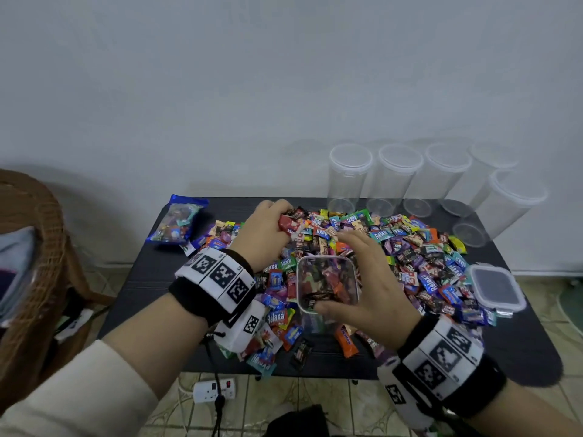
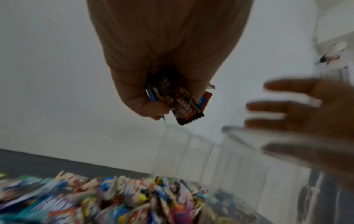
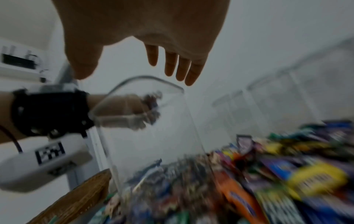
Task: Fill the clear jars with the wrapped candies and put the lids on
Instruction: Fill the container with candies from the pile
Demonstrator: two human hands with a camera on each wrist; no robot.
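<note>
Five lidded round jars (image 1: 349, 178) line a dark counter (image 1: 520, 345) against a white wall (image 1: 284, 74); left hand (image 1: 263, 234) clutches candies (image 1: 291, 223), right hand (image 1: 375, 279) spread.

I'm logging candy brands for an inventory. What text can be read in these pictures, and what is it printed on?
"Relaxa": on several wrappers in the candy pile, for instance the blue one near the square jar.
"CANDY": on the dark wrapper that the left hand grips; the word above it is cut off.
All other wrappers, the candy bag and the wristband markers: too small or blurred.
</note>
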